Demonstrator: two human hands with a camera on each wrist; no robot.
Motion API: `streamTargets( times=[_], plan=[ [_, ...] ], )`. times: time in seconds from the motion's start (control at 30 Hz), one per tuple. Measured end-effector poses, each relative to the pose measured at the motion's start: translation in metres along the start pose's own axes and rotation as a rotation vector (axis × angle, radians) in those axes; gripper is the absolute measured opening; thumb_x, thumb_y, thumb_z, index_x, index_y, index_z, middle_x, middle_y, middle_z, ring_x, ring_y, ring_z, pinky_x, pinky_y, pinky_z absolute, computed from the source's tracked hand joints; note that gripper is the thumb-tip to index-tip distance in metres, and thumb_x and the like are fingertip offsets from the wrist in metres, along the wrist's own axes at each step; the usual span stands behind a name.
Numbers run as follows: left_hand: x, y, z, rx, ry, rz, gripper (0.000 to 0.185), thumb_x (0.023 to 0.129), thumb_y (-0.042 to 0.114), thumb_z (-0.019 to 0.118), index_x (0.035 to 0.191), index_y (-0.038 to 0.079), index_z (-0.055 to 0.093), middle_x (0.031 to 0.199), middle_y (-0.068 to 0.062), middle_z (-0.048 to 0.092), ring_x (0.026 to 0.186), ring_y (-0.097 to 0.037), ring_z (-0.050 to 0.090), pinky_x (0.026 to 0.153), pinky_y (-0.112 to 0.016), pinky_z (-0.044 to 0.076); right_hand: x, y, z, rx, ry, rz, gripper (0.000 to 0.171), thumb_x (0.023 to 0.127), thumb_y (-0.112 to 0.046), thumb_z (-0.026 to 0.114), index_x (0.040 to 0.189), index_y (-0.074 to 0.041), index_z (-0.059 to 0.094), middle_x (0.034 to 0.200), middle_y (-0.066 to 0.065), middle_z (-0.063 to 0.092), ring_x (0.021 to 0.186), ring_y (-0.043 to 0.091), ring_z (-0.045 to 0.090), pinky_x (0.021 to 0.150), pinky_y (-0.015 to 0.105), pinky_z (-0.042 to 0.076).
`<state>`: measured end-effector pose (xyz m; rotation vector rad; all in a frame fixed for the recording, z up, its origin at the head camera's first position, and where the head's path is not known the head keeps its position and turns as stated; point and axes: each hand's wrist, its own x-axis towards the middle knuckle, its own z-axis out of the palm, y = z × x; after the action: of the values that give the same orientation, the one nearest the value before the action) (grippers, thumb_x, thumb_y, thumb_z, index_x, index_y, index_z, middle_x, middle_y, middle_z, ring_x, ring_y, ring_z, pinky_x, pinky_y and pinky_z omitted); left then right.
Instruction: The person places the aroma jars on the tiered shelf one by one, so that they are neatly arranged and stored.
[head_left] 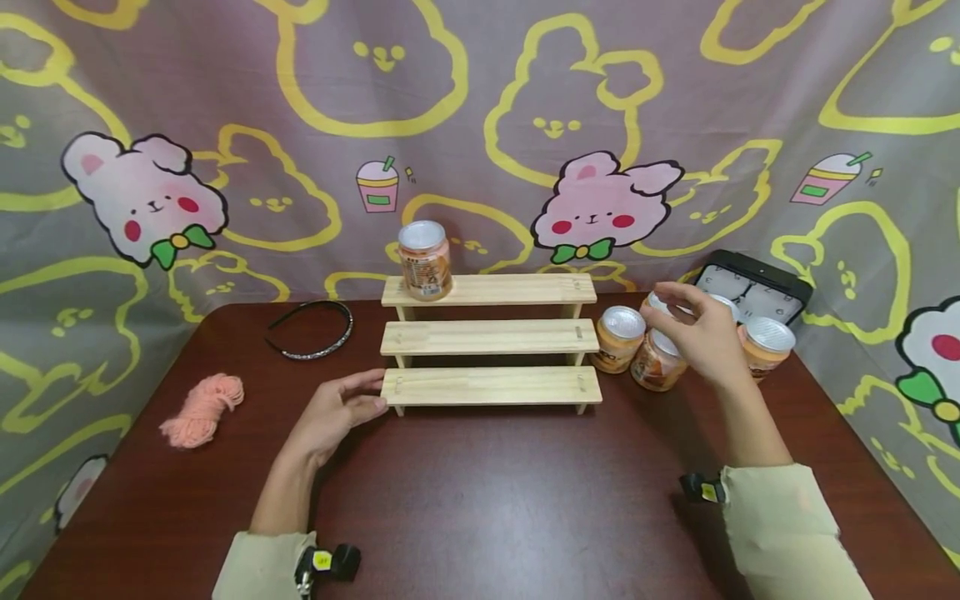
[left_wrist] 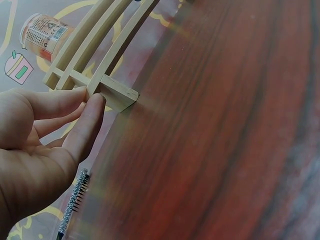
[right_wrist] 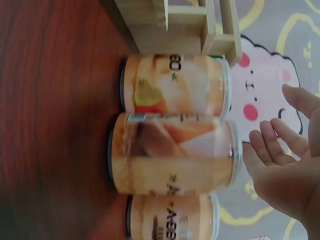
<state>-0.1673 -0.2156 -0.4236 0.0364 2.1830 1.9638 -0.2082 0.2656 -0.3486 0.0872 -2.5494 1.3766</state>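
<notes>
A three-step wooden display rack (head_left: 491, 386) stands in the middle of the table. My left hand (head_left: 330, 421) pinches the left end of its lowest step between thumb and fingers, as the left wrist view also shows. One orange-labelled can (head_left: 425, 268) with a silver lid sits upright at the left of the top step. Over a group of similar cans (head_left: 618, 340) on the right, my right hand (head_left: 699, 333) hovers with fingers loosely bent and nothing in them. In the right wrist view, that hand (right_wrist: 285, 165) is beside the lid end of a can (right_wrist: 172, 152), apparently not gripping it.
A black-framed clock (head_left: 753, 287) leans behind the cans at the back right. To the left lie a dark glittery headband (head_left: 318, 356) and a skein of pink yarn (head_left: 204, 411). A patterned curtain (head_left: 480, 100) hangs behind the brown table (head_left: 487, 492).
</notes>
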Motion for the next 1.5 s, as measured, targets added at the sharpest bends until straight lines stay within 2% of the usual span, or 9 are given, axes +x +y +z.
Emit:
streamTargets(
  times=[0.4,0.63,0.83,0.97,1.13,1.23,1.3,1.4,1.5],
  plan=[
    [0.002,-0.002,-0.001,0.011,0.005,-0.001,0.055,0.093,-0.011,0.062,0.145,-0.012,0.044,0.133,-0.031,0.053,0.096,-0.008,0.065,0.085,-0.019,0.056,-0.006,0.019,-0.016,-0.055,-0.015,-0.010,0.058,0.096,-0.028,0.072,0.140,0.005,0.055,0.133,0.026,0.058,0.123,0.034,0.055,0.097,0.011,0.048],
    [0.002,-0.002,-0.001,0.024,0.016,-0.007,0.055,0.093,-0.011,0.062,0.145,-0.011,0.045,0.133,-0.030,0.053,0.096,-0.010,0.066,0.084,-0.018,0.055,-0.011,0.025,-0.016,-0.025,-0.016,-0.026,0.057,0.096,-0.025,0.072,0.139,0.008,0.055,0.135,0.026,0.057,0.126,0.031,0.054,0.099,0.011,0.047],
    [0.002,0.000,0.001,0.021,0.008,0.002,0.055,0.093,-0.009,0.064,0.145,-0.012,0.045,0.134,-0.031,0.052,0.096,-0.009,0.065,0.085,-0.019,0.056,-0.011,0.034,-0.017,-0.045,-0.018,-0.015,0.055,0.096,-0.022,0.072,0.138,0.009,0.055,0.130,0.028,0.060,0.112,0.009,0.060,0.089,0.003,0.046],
    [0.002,0.001,0.001,0.014,0.008,-0.004,0.055,0.093,-0.009,0.063,0.145,-0.012,0.045,0.135,-0.032,0.051,0.096,-0.008,0.065,0.084,-0.018,0.055,-0.012,0.039,-0.014,-0.069,-0.022,-0.025,0.055,0.095,-0.020,0.073,0.137,0.011,0.054,0.128,0.030,0.061,0.098,-0.009,0.054,0.079,-0.001,0.044],
    [0.001,0.001,-0.001,0.014,0.007,-0.021,0.056,0.094,-0.008,0.064,0.146,-0.011,0.045,0.136,-0.031,0.051,0.096,-0.009,0.065,0.083,-0.018,0.055,-0.015,0.042,-0.011,-0.091,0.000,-0.027,0.057,0.092,-0.023,0.076,0.134,0.010,0.057,0.125,0.029,0.062,0.092,-0.012,0.052,0.074,0.001,0.043],
    [0.001,0.000,-0.001,0.015,0.010,-0.027,0.057,0.093,-0.007,0.066,0.146,-0.010,0.045,0.137,-0.030,0.051,0.096,-0.010,0.065,0.083,-0.018,0.055,-0.016,0.044,-0.011,-0.105,0.004,-0.015,0.059,0.091,-0.027,0.078,0.134,0.009,0.058,0.125,0.029,0.063,0.091,-0.014,0.051,0.088,0.008,0.043],
    [0.001,0.000,-0.001,0.018,0.009,-0.025,0.057,0.094,-0.006,0.066,0.146,-0.010,0.045,0.136,-0.030,0.051,0.097,-0.010,0.065,0.084,-0.019,0.055,-0.016,0.044,-0.011,-0.111,0.005,-0.012,0.061,0.091,-0.029,0.078,0.134,0.009,0.058,0.124,0.031,0.063,0.091,-0.015,0.051,0.112,0.023,0.034],
    [0.001,0.000,-0.001,0.015,0.007,-0.023,0.057,0.094,-0.006,0.066,0.146,-0.010,0.045,0.136,-0.030,0.051,0.097,-0.009,0.065,0.084,-0.019,0.055,-0.016,0.043,-0.011,-0.131,0.016,-0.008,0.062,0.090,-0.029,0.079,0.133,0.010,0.057,0.123,0.034,0.063,0.102,0.008,0.064,0.125,0.053,0.003],
    [0.001,0.000,-0.001,0.008,0.002,-0.022,0.057,0.094,-0.007,0.065,0.147,-0.010,0.044,0.136,-0.030,0.050,0.097,-0.009,0.065,0.085,-0.019,0.056,-0.015,0.042,-0.011,-0.186,0.027,-0.010,0.065,0.087,-0.031,0.081,0.131,0.011,0.059,0.123,0.038,0.060,0.117,0.043,0.058,0.122,0.062,-0.005]
  ],
)
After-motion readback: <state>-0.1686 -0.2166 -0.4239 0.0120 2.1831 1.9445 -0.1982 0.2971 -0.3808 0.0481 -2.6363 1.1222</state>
